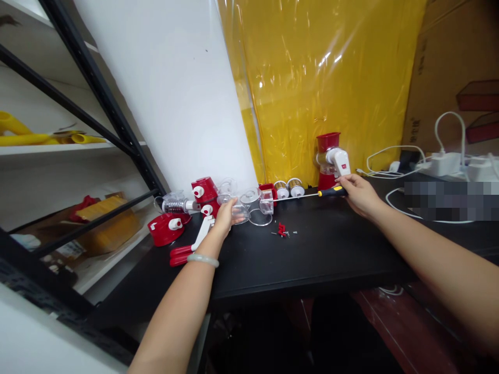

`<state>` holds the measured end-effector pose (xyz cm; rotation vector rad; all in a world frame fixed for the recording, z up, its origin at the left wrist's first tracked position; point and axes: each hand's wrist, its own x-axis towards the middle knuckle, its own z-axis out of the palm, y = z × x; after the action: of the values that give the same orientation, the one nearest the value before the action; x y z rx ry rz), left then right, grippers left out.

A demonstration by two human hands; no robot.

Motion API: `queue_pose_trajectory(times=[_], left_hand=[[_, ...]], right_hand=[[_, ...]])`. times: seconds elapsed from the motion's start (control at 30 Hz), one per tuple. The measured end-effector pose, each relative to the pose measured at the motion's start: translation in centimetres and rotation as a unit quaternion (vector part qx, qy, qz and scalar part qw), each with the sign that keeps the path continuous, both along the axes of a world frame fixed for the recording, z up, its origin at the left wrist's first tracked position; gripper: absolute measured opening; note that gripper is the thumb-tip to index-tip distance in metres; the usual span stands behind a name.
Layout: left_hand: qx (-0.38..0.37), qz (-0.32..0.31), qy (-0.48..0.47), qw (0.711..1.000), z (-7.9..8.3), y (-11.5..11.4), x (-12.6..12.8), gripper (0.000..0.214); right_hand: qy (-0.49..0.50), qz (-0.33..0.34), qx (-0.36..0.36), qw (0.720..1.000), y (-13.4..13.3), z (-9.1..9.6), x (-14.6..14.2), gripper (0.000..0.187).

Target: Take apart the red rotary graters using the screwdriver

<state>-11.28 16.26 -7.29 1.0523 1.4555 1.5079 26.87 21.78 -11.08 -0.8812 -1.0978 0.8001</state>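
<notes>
My left hand [228, 215] grips a clear plastic grater housing [250, 200] just above the black table. In my right hand [358, 195] is a screwdriver [330, 192] with a black and yellow handle. Its long thin shaft points left, and the tip reaches the housing's clear open end; whether it meets a screw there is too small to tell. Small red plastic pieces [281, 229] and several screws [295, 232] lie on the table below. Left of my left hand are a red grater base [166, 229], red housings [205, 192] and a white crank with red handles [183, 255].
Two drum blades [296, 188] lie at the back beside a red part. An assembled red and white rotary grater [328, 161] stands behind my right hand. White cables and chargers [445, 163] sit at the right. A black-framed shelf [128, 140] borders the left side.
</notes>
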Motion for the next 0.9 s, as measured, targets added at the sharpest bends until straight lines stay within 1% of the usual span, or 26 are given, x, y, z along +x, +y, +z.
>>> queue_pose_trajectory(times=[0.17, 0.3, 0.4, 0.53, 0.7, 0.9], left_hand=[[-0.004, -0.006, 0.003, 1.000, -0.2, 0.2, -0.1, 0.038], [-0.001, -0.006, -0.002, 1.000, -0.3, 0.2, -0.1, 0.039], [0.000, 0.005, -0.016, 1.000, -0.2, 0.1, -0.1, 0.042], [-0.002, 0.023, -0.033, 0.999, 0.0, 0.0, -0.1, 0.040], [-0.009, 0.033, -0.041, 0.999, 0.2, 0.0, 0.0, 0.040], [-0.011, 0.028, -0.048, 0.998, 0.2, -0.2, 0.1, 0.040]], right_hand=[[0.014, 0.002, -0.004, 1.000, 0.0, -0.1, 0.0, 0.020], [0.007, 0.004, -0.015, 1.000, -0.2, 0.1, -0.1, 0.018], [0.007, 0.027, -0.011, 1.000, -0.6, 0.5, -0.2, 0.018], [0.043, 0.069, 0.006, 0.997, -1.2, 1.0, -0.4, 0.014], [0.081, 0.085, 0.021, 0.993, -1.3, 1.1, -0.6, 0.009], [0.086, 0.095, 0.025, 0.991, -1.3, 1.2, -0.4, 0.012]])
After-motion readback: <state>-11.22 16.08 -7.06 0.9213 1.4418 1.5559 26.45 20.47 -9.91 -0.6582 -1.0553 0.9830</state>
